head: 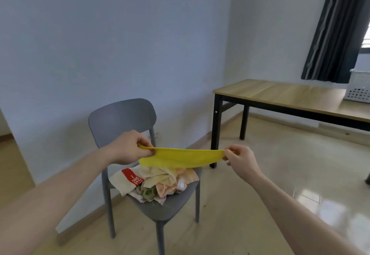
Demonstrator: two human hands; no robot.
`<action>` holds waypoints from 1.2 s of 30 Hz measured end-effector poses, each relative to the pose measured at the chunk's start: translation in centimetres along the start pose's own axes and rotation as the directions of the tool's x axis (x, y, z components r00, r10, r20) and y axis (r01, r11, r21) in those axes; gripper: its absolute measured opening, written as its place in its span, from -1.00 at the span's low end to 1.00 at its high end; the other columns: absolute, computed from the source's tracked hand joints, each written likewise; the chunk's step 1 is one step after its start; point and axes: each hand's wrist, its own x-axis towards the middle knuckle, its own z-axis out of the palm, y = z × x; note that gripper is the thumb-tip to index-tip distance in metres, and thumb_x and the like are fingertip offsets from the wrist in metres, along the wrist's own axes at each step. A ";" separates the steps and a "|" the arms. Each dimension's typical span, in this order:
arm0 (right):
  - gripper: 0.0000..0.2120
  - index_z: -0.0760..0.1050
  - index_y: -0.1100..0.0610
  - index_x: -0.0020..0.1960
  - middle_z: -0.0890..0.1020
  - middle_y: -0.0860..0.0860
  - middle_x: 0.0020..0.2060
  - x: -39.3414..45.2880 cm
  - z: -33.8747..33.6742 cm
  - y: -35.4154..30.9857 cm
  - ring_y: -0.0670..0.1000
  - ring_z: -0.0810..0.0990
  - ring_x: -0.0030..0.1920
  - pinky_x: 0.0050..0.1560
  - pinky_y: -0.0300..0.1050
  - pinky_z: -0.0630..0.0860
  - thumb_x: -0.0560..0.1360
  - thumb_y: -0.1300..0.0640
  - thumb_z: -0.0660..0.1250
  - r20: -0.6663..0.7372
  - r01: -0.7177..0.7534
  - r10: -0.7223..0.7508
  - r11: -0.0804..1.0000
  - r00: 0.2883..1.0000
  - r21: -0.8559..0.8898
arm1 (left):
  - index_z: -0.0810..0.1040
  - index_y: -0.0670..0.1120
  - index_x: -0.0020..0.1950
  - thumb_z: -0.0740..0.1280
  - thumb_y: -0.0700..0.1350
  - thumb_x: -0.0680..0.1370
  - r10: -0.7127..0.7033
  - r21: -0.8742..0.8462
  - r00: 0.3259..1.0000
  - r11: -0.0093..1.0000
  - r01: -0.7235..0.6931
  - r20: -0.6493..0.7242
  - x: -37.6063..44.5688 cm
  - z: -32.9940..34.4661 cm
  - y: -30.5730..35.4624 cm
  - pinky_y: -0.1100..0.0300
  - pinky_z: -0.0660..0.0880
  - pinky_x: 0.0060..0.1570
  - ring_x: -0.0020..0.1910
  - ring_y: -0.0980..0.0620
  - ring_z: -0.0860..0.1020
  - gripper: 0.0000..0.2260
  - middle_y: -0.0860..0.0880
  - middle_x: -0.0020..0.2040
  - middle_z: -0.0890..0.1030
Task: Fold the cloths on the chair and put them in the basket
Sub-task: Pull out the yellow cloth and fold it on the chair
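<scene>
A: Where is the yellow cloth (181,157) in relation to the chair (122,122)?

B: Stretched out level just above the chair's seat, in front of its backrest; it touches neither seat nor backrest as far as I can tell; the left hand (128,148) pinches one end, fingers curled round the fabric; the right hand (239,159) pinches the other end between thumb and fingertips, the remaining fingers folded in.

A: And the other cloths?

B: A rumpled pile of cloths (156,182) lies on the chair's seat, right under the yellow one; a cream piece with a red printed band sits on the pile's left side; peach and pale yellow pieces are bunched beside it.

A: The basket?

B: The white perforated basket (358,88) stands well to the right of the chair, on a wooden table (280,96) with black legs; only part of it is in view; a dark curtain (338,28) hangs behind the table.
</scene>
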 end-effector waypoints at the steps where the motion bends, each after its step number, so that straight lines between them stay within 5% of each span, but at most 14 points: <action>1: -0.78 0.69 0.06 -0.21 0.71 0.17 -0.22 -0.8 0.6 1.5 0.19 0.69 -0.17 -0.03 0.20 0.67 0.56 0.17 0.33 0.015 -0.043 0.043 0.999 0.999 -0.003 | 0.69 0.17 -0.15 0.48 0.12 0.54 -0.019 0.009 0.999 1.000 0.019 0.036 -0.2 1.4 -0.8 0.31 0.39 -0.23 -0.19 0.18 0.56 -0.90 0.22 -0.22 0.65; 6: -0.74 0.66 0.18 -0.23 0.67 0.11 -0.32 -2.5 3.3 7.2 0.06 0.66 -0.21 -0.16 -0.01 0.66 0.58 0.20 0.30 0.063 -0.179 0.177 0.984 0.982 0.024 | 0.68 0.18 0.01 0.46 0.09 0.55 -0.097 -0.030 0.987 0.994 0.102 0.131 -0.7 7.0 -3.9 0.31 0.42 -0.10 0.03 0.14 0.58 -0.94 0.19 0.03 0.64; 11: -0.78 0.70 0.13 -0.10 0.70 0.07 -0.23 -1.0 5.4 9.1 0.05 0.67 -0.17 -0.21 -0.13 0.62 0.60 0.22 0.29 0.035 -0.229 0.226 0.968 0.973 0.105 | 0.65 0.20 0.00 0.44 -0.10 0.53 -0.171 -0.164 0.985 0.973 0.164 -0.026 0.9 11.1 -5.7 0.23 0.45 -0.01 0.06 0.18 0.55 -0.83 0.21 0.04 0.61; 15: -0.83 0.71 -0.02 -0.04 0.73 -0.01 -0.17 1.0 7.5 10.3 0.02 0.67 -0.09 -0.10 -0.04 0.62 0.55 0.19 0.37 -0.035 -0.229 0.238 0.959 0.971 0.165 | 0.62 0.13 0.07 0.40 -0.24 0.49 -0.280 -0.325 0.943 0.922 0.212 -0.181 3.2 13.6 -7.5 0.26 0.45 -0.13 0.01 0.13 0.57 -0.71 0.11 0.01 0.64; 20: -0.94 0.68 -0.07 -0.04 0.73 -0.09 -0.14 4.2 9.8 11.5 -0.10 0.66 -0.06 -0.10 -0.11 0.56 0.56 0.09 0.45 -0.095 -0.212 0.234 0.958 0.968 0.193 | 0.63 0.09 0.07 0.38 -0.20 0.50 -0.389 -0.501 0.880 0.839 0.215 -0.274 6.6 15.1 -8.8 0.11 0.51 -0.19 -0.10 0.01 0.59 -0.77 0.00 -0.06 0.66; 23: -0.97 0.68 -0.08 -0.04 0.72 -0.11 -0.12 5.7 11.3 12.6 -0.12 0.66 -0.03 -0.04 -0.10 0.57 0.56 0.05 0.48 -0.092 -0.225 0.248 0.953 0.965 0.204 | 0.63 0.04 0.17 0.41 -0.02 0.49 -0.447 -0.609 0.846 0.768 0.197 -0.290 8.5 15.6 -9.8 -0.08 0.60 0.05 0.03 -0.05 0.64 -0.74 -0.01 0.04 0.70; 26: -0.97 0.70 -0.04 -0.01 0.72 -0.10 -0.11 7.2 12.9 13.6 -0.09 0.65 -0.02 0.01 -0.06 0.60 0.57 0.02 0.48 -0.083 -0.236 0.255 0.954 0.963 0.185 | 0.61 -0.09 0.30 0.44 -0.08 0.58 -0.479 -0.620 0.817 0.759 0.201 -0.321 9.9 16.8 -11.2 -0.10 0.56 0.21 0.13 -0.04 0.63 -0.70 -0.02 0.12 0.69; 36: -0.88 0.64 -0.02 0.03 0.69 -0.10 -0.07 11.7 16.7 16.0 -0.04 0.63 0.00 0.07 -0.02 0.59 0.58 -0.05 0.47 -0.078 -0.325 0.353 0.914 0.933 0.244 | 0.60 -0.11 0.12 0.34 -0.07 0.66 -0.524 -0.593 0.766 0.769 0.237 -0.373 14.1 19.3 -13.5 0.20 0.41 -0.16 0.02 -0.04 0.58 -0.86 -0.01 -0.02 0.63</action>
